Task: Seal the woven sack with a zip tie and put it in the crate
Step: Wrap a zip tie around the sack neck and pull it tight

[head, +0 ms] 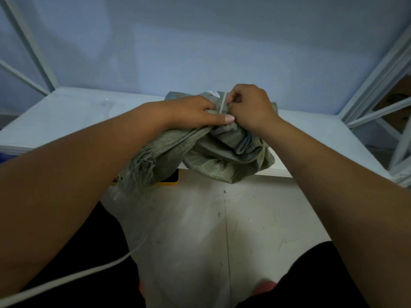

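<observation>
A grey-green woven sack (224, 156) lies on the white table (66, 121), its body hanging over the front edge. My left hand (191, 111) clamps the bunched neck of the sack from the left. My right hand (249, 105) pinches a thin white zip tie (223, 103) that runs upright across the gathered neck between both hands. The frayed open end of the sack (140, 172) dangles down at the lower left. No crate is clearly in view.
A yellow and black object (171, 180) sits under the table edge, mostly hidden by the sack. White metal frame bars (378, 85) stand at the right and left. A white cable (89, 270) crosses my lap. A clear plastic bag (106, 105) lies on the table's left.
</observation>
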Demonstrator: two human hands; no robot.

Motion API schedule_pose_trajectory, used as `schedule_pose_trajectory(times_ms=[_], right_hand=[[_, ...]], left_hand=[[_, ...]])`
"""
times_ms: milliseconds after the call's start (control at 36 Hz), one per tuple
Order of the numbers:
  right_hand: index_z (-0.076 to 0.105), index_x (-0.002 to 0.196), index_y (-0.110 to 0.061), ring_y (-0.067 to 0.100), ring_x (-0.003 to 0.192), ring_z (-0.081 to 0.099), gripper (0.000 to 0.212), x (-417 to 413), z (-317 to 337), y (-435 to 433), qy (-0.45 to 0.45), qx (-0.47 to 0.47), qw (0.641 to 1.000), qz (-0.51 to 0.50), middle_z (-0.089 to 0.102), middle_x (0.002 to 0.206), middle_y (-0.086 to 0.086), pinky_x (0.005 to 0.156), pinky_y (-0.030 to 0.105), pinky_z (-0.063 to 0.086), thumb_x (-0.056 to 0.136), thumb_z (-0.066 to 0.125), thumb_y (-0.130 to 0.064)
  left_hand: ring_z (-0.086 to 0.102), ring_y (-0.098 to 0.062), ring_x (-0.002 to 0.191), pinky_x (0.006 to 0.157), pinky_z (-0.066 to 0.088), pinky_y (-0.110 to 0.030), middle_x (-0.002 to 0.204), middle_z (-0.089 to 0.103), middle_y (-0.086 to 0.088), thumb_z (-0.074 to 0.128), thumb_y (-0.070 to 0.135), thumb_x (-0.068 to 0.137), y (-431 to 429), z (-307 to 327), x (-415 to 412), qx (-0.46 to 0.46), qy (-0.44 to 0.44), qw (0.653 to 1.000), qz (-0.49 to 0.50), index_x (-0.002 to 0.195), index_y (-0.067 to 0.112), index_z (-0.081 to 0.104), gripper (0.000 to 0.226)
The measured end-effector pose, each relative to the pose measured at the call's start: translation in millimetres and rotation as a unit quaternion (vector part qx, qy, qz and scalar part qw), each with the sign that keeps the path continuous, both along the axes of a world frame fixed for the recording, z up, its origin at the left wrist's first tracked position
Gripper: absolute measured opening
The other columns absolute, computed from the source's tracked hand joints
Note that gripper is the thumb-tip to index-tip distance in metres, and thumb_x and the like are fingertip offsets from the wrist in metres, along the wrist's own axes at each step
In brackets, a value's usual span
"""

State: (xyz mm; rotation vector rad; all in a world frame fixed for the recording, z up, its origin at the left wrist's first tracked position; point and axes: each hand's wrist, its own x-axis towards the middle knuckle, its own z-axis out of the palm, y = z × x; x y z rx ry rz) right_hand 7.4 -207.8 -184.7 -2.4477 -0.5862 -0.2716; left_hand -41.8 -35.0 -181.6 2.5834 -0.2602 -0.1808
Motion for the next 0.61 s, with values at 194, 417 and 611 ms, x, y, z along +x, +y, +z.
schedule_pose_trajectory(times_ms=[194,417,611], right_hand=[[0.068,0.095,-0.012,0.016,0.083,0.06,0.018,0,-4,-2,-0.015,0.054,0.998,-0.021,0.064,0.089,-0.002,0.061,0.025,0.041,0.098,0.054,-0.023],[0.067,0.104,-0.013,0.015,0.085,0.055,0.028,2,-6,-9,-0.027,0.048,0.997,-0.058,0.066,0.097,-0.002,0.059,0.026,0.033,0.103,0.047,-0.033],[0.064,0.124,-0.017,0.019,0.111,0.058,0.033,-1,-6,-7,-0.036,0.101,0.994,-0.006,0.064,0.121,0.002,0.092,0.034,0.049,0.1,0.053,-0.037]], left_hand=[[0.046,-0.018,0.062,0.065,0.034,-0.029,0.061,0.044,-0.004,0.057,0.076,0.08,-3,-12,5,-0.116,-0.016,0.985,0.126,0.058,0.018,0.041,0.064],[0.07,-0.023,0.086,0.087,0.057,-0.038,0.089,0.074,-0.004,0.068,0.077,0.064,-10,-11,8,-0.229,-0.045,0.931,0.282,0.095,0.012,0.072,0.072],[0.071,-0.024,0.077,0.076,0.059,-0.038,0.076,0.073,-0.003,0.07,0.07,0.05,-22,-9,12,-0.266,-0.066,0.9,0.339,0.076,0.015,0.07,0.061]])
